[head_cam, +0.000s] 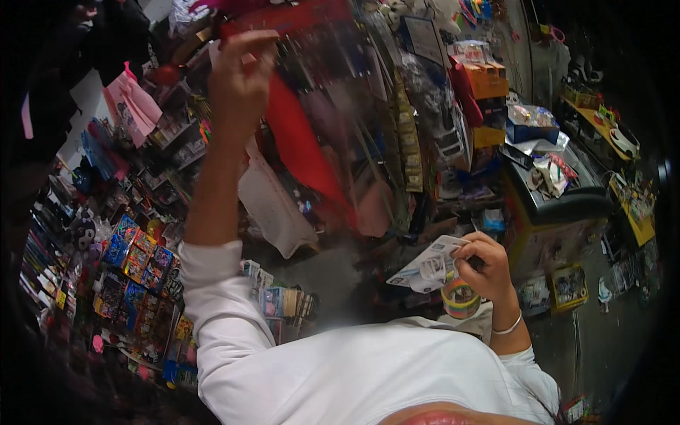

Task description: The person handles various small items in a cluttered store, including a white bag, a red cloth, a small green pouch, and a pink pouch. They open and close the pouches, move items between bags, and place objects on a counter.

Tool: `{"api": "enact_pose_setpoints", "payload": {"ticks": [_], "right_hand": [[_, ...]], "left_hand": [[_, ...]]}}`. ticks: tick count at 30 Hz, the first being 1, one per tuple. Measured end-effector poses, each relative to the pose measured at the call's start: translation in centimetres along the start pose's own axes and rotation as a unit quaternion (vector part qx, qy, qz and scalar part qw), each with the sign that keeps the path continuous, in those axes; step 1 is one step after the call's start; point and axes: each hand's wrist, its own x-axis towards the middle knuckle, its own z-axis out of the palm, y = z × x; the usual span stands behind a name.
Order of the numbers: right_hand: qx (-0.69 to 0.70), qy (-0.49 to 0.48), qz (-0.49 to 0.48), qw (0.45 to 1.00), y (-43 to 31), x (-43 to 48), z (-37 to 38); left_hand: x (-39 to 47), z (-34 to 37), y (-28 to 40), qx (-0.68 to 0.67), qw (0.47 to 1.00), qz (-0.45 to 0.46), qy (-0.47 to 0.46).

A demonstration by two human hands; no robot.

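My left hand (241,79) is raised at the upper left, in front of hanging goods, with its fingers bent near a red rack edge. Whether it holds anything is too blurred to tell. Just below and right of it hang a red cloth-like item (300,146) and a white speckled bag (273,202). My right hand (484,265), with a silver bangle on the wrist, pinches the corner of a flat printed card package (430,265). A multicoloured ring-shaped roll (460,300) shows just below the right hand.
A dark-topped chest (563,199) with a phone and crumpled wrappers stands at the right. Stacked orange boxes (486,79) are behind it. Colourful packets (141,255) fill the shelves at the left. A pink bag (133,103) hangs at the upper left, near a person in dark clothes (119,37).
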Motion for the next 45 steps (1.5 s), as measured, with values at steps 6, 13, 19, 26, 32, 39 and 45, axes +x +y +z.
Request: {"api": "enact_pose_setpoints", "payload": {"ticks": [6,13,19,26,32,39,45], "right_hand": [[0.007,0.022,-0.003,1.000,0.0,-0.6,-0.4],[0.009,0.035,0.042,0.998,0.4,-1.8,-1.9],[0.029,0.065,0.018,0.997,0.7,-1.5,-2.0],[0.152,0.090,-0.010,0.984,-2.0,2.1,-0.4],[0.074,-0.067,0.078,0.992,-4.0,5.7,1.2],[0.024,-0.143,0.172,0.975,-2.1,4.4,3.0],[0.038,-0.102,0.166,0.980,-1.2,2.6,3.2]], "left_hand": [[9.9,1.4,-8.0,0.161,0.974,-0.092,-0.127],[12.2,2.6,-12.0,0.084,0.954,-0.129,-0.257],[12.3,-0.9,-10.1,-0.019,0.967,-0.167,-0.189],[0.8,-1.0,2.4,-0.115,0.961,-0.097,-0.233],[-10.6,2.4,10.3,-0.156,0.921,-0.066,-0.350],[-14.0,3.5,12.4,-0.128,0.919,0.001,-0.372],[-11.8,2.9,10.4,-0.214,0.802,0.074,-0.554]]}}
